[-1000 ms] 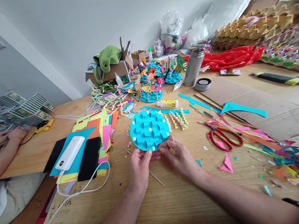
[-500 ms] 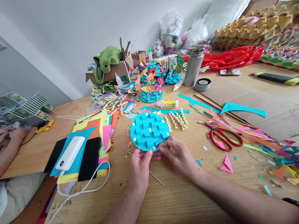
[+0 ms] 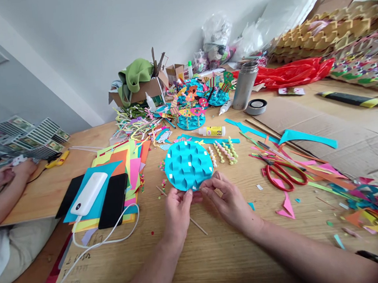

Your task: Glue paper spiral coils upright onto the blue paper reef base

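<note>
A round blue paper disc (image 3: 185, 170) with rows of raised flaps is tilted up above the table. Small white squares dot its face, one of them at the lower edge by my fingers. My left hand (image 3: 178, 210) grips the bottom edge, thumb in front and fingers behind. At the lower right edge, my right hand (image 3: 224, 197) is closed in a pinch; what its fingertips hold is too small to make out. Twisted yellow and pink paper strands (image 3: 225, 151) lie just right of the disc. Behind it is a glue bottle (image 3: 213, 131) on its side.
Red-handled scissors (image 3: 285, 174) and paper scraps (image 3: 367, 203) lie at right. A power bank (image 3: 90, 193), phone (image 3: 113, 201) and coloured paper (image 3: 133, 163) are at left. A steel flask (image 3: 245, 86) stands behind. At far left, another person's hands (image 3: 16, 170) work.
My right fingertips have shifted slightly away from the white square at the disc's lower edge. The disc stays in my left hand, almost unmoved. The other person's hands have moved a little.
</note>
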`<move>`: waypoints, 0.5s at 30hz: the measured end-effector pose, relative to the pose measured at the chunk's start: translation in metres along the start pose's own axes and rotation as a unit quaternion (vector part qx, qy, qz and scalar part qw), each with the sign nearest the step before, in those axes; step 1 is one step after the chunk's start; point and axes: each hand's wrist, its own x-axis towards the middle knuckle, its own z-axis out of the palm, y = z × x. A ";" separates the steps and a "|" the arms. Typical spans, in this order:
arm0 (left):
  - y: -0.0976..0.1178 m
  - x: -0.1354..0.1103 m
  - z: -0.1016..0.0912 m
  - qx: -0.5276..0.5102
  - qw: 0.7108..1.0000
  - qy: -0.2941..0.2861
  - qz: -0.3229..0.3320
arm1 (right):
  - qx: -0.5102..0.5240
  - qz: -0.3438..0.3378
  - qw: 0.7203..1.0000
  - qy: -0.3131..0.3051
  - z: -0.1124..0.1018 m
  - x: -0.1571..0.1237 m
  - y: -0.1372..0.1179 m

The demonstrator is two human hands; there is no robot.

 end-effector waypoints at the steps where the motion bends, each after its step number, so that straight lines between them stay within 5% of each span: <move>1: 0.000 0.000 0.000 0.004 1.000 0.004 0.001 | 0.006 -0.002 1.000 -0.001 0.000 0.000 0.000; 6: 0.003 0.004 -0.005 -0.010 0.999 0.034 0.002 | 0.012 -0.017 0.998 -0.057 -0.011 0.011 0.004; 15: 0.012 0.010 -0.010 -0.069 0.995 0.067 -0.005 | -0.073 0.007 0.964 -0.256 -0.063 0.034 0.022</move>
